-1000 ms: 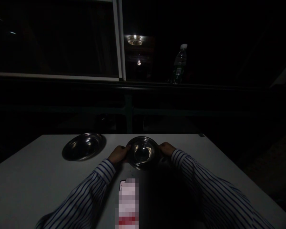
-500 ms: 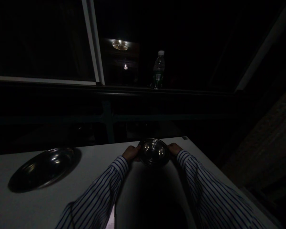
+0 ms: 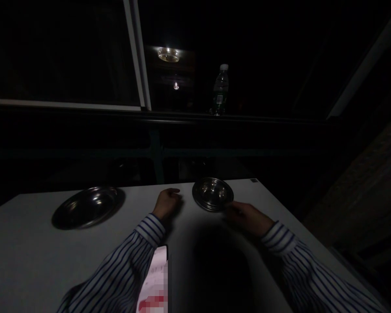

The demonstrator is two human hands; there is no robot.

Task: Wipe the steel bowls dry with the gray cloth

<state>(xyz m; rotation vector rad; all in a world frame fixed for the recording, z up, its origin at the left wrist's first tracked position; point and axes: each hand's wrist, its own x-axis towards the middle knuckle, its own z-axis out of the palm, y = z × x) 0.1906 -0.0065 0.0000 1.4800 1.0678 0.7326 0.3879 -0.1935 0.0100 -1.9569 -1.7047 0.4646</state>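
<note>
A very dark room, with a window frame (image 3: pixel 137 56) ahead of me and a glowing ceiling light (image 3: pixel 168 54) in or beyond the glass. Below lies a pale worktop (image 3: pixel 16 243), a deep shadow over its middle; in such dimness I could misjudge its far edge.

Both my arms reach over it in blue-and-white striped sleeves (image 3: pixel 107 265). Toward the far left sits the larger metal dish (image 3: pixel 84 208), well apart from both hands. It is near the far edge too, so a careless sweep of my left arm could push it off.

The smaller metal bowl (image 3: pixel 213 194) is right of centre, close to the far edge. A forward push on its near rim could tip it or slide it over.

A clear bottle (image 3: pixel 220 89) with a white cap stands beyond the worktop, at the window.

My right hand (image 3: pixel 230 208) is at the bowl's near right rim, fingers bent; I cannot tell whether they grip it or only touch. My left hand (image 3: pixel 172 198) holds nothing, loosely curled, apart from the bowl, so pressure from the right alone could spin it.

Smallest is a lit phone (image 3: pixel 156 271), partly behind my left sleeve, which might knock it.
</note>
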